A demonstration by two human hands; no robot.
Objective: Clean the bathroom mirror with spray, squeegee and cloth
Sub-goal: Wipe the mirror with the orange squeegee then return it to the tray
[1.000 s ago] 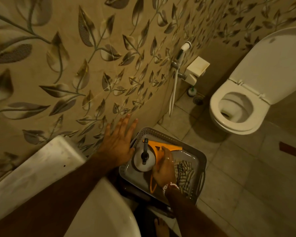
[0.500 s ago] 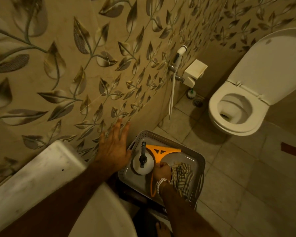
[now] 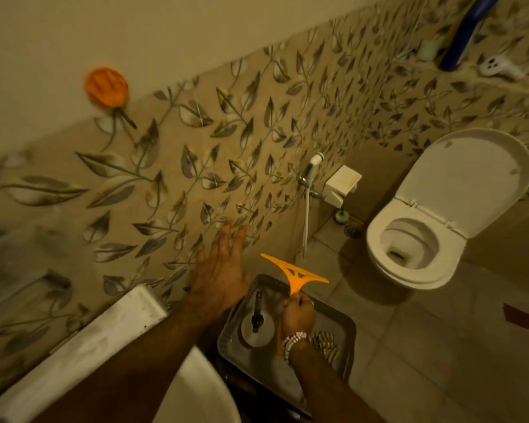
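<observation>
My right hand (image 3: 298,315) grips the handle of an orange squeegee (image 3: 295,274), whose blade is lifted above the grey basket (image 3: 347,337). In the basket stands a white spray bottle (image 3: 257,326) with a dark nozzle, seen from above. A striped cloth (image 3: 327,345) lies in the basket to the right of my wrist. My left hand (image 3: 222,270) is flat and open, fingers spread, against the leaf-patterned wall tiles just left of the basket. No mirror is in view.
A white washbasin (image 3: 202,392) and a ledge (image 3: 83,340) sit at lower left. An open toilet (image 3: 409,254) stands at right, with a bidet sprayer (image 3: 313,161) and a paper holder (image 3: 342,183) on the wall. An orange round object (image 3: 106,87) hangs on the upper wall.
My right hand closed on the squeegee handle and lifted it out of the basket, blade up. The view tilted upward, showing more wall. My left hand stayed on the wall.
</observation>
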